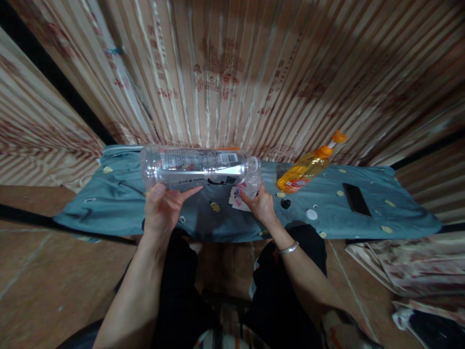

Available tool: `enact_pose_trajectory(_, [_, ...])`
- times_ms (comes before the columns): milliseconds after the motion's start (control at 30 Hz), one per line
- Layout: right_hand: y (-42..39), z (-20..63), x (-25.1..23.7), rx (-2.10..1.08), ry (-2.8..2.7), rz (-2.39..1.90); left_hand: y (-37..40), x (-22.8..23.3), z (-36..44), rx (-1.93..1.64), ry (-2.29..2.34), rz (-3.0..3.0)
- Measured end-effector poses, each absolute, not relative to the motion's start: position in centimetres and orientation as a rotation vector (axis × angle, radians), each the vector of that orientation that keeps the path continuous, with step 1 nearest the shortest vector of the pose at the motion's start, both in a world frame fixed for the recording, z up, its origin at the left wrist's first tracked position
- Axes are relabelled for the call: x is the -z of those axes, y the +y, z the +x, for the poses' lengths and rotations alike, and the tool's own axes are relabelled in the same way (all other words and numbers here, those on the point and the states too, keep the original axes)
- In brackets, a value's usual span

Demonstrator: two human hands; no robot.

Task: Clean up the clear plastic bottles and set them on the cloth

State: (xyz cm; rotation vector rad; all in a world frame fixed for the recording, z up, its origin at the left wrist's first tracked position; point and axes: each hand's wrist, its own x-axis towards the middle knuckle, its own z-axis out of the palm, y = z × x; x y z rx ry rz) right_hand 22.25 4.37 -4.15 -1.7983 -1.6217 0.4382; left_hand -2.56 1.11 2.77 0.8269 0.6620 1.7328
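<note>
My left hand (165,206) grips a large clear plastic bottle (192,169) near its base, thumb on the near side and index finger stretched along it. The bottle lies nearly level above the table, its neck pointing right, with a silvery label and barcode. In my right hand (263,203) is a small clear plastic container (253,180), held upright against the large bottle's mouth. Whether liquid passes between them I cannot tell. Below lie printed cards (238,196), partly hidden by the container and my fingers.
A tilted pump bottle of orange-yellow liquid (303,169) is to the right. Near it on the blue-green cloth (119,198) are a small black cap (286,204), a white disc (311,214) and a dark phone (356,199). A patterned curtain (225,72) hangs behind.
</note>
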Motion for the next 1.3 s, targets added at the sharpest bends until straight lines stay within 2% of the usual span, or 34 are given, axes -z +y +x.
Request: enact_pose_trajectory(1300, [4.35, 22.24, 4.01, -0.459, -1.611, -1.808, 1.24, -2.36, -2.76, -1.742, 0.623, 0.868])
